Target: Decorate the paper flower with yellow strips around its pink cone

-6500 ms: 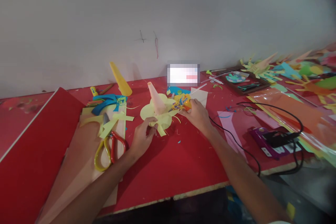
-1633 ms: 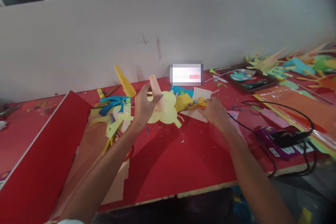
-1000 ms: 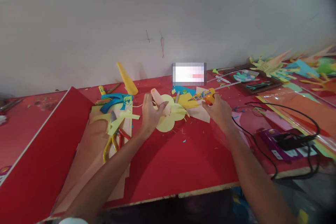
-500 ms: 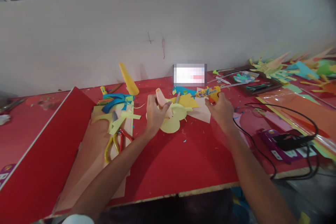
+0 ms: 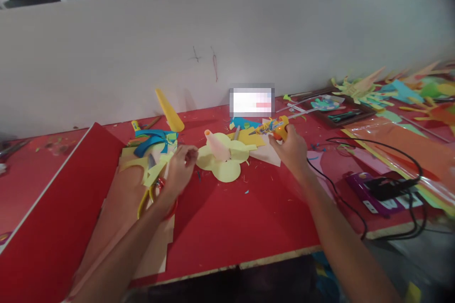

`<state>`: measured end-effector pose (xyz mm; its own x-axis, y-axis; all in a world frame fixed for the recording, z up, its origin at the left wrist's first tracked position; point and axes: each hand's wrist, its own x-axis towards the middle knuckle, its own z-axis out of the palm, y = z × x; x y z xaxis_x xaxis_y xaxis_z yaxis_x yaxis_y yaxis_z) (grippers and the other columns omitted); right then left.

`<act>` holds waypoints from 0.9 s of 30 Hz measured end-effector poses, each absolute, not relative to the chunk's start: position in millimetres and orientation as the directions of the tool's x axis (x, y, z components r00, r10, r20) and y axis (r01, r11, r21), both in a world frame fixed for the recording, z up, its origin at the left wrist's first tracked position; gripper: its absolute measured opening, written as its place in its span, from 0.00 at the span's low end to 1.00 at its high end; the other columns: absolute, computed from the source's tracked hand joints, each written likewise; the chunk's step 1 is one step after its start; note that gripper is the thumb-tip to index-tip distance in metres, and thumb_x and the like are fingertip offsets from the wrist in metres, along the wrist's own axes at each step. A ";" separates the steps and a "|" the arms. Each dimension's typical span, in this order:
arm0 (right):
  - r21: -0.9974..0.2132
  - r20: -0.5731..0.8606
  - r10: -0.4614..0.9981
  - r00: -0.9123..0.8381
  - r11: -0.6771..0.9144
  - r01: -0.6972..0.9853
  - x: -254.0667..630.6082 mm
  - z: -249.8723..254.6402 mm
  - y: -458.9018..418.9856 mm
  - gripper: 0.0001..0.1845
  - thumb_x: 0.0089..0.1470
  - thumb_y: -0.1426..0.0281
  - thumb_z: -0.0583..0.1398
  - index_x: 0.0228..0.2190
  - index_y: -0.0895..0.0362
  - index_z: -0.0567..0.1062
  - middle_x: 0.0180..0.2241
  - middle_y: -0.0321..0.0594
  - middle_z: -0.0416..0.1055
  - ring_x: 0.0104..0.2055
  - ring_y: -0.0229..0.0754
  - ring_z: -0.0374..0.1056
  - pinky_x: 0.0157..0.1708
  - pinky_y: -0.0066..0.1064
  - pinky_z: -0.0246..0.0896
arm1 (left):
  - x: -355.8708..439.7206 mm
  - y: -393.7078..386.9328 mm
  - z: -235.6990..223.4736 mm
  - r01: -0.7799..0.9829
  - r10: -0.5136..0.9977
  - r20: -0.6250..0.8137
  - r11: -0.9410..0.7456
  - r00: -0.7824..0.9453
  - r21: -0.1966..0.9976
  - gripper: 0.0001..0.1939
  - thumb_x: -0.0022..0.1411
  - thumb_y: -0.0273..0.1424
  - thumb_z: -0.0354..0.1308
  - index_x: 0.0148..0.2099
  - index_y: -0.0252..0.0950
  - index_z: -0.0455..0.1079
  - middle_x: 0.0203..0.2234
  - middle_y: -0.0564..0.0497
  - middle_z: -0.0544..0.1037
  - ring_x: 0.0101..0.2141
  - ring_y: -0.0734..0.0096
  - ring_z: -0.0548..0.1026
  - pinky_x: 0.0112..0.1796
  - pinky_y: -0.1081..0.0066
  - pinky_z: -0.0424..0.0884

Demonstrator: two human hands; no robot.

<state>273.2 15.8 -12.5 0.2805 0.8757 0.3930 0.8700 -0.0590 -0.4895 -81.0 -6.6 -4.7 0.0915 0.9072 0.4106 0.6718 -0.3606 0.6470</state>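
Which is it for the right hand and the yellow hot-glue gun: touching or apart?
Touching. The head view shows the right hand gripping the yellow hot-glue gun at its rear end, with no gap between them.

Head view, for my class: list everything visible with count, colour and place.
paper flower: one, pale yellow, centre
short cone: one, pink, on paper flower
glue gun: one, orange, right of centre
tall cone: one, yellow, left rear
paper strips: several, blue, left
handled tool: one, red and yellow, left
card sheets: several, tan, left
panel: one, red, far left
pixelated patch: one, whitish, rear centre
tray: one, brown, right rear
papercrafts: several, mixed, right rear
wrapped sheets: several, mainly orange, right
box: one, purple, right
plug: one, black, on box
other papers: many, mixed, scattered
table: one, red, below
wall: one, whitish, rear
left hand: one, bare, beside paper flower
right hand: one, bare, holding glue gun
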 end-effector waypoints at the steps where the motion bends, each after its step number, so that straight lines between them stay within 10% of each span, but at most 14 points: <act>1: -0.504 0.394 0.878 0.271 -0.040 0.863 270.8 -13.4 14.3 0.21 0.58 0.54 0.59 0.44 0.56 0.67 0.38 0.48 0.76 0.38 0.53 0.71 0.34 0.35 0.56 | -97.8 -2.4 -4.7 0.752 0.909 0.400 -0.346 0.120 0.561 0.08 0.68 0.34 0.54 0.43 0.38 0.72 0.39 0.47 0.76 0.36 0.66 0.74 0.40 0.65 0.71; 17: -0.385 0.402 0.914 -0.058 0.227 0.894 224.5 -36.4 -6.9 0.11 0.56 0.63 0.61 0.39 0.54 0.69 0.40 0.48 0.77 0.42 0.53 0.73 0.36 0.35 0.62 | -120.2 -12.3 -5.7 0.959 0.923 0.265 -0.250 0.278 -0.136 0.12 0.69 0.25 0.46 0.43 0.38 0.71 0.38 0.42 0.76 0.39 0.53 0.75 0.34 0.63 0.66; 22: -0.341 0.382 0.920 -0.091 0.232 0.911 221.3 -36.6 -6.9 0.10 0.56 0.66 0.61 0.40 0.55 0.69 0.41 0.49 0.77 0.43 0.54 0.74 0.38 0.36 0.63 | -121.6 -12.9 -2.3 0.971 0.947 0.214 -0.223 0.238 -0.092 0.13 0.66 0.21 0.46 0.44 0.38 0.70 0.38 0.42 0.75 0.39 0.53 0.74 0.30 0.65 0.62; 27: -0.334 0.382 0.917 -0.115 0.253 0.908 218.9 -37.3 -7.4 0.08 0.58 0.68 0.60 0.40 0.55 0.69 0.41 0.49 0.77 0.44 0.53 0.74 0.39 0.36 0.63 | -120.9 -10.0 -1.5 0.937 0.889 0.434 -0.262 0.142 0.231 0.08 0.70 0.28 0.49 0.42 0.40 0.70 0.38 0.48 0.75 0.38 0.62 0.74 0.38 0.67 0.68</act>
<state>218.9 -7.4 -37.3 -0.1150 0.9168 0.3825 0.9078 0.2534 -0.3343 -120.9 -10.0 -1.5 0.1420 0.8895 0.4344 0.9371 -0.2621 0.2306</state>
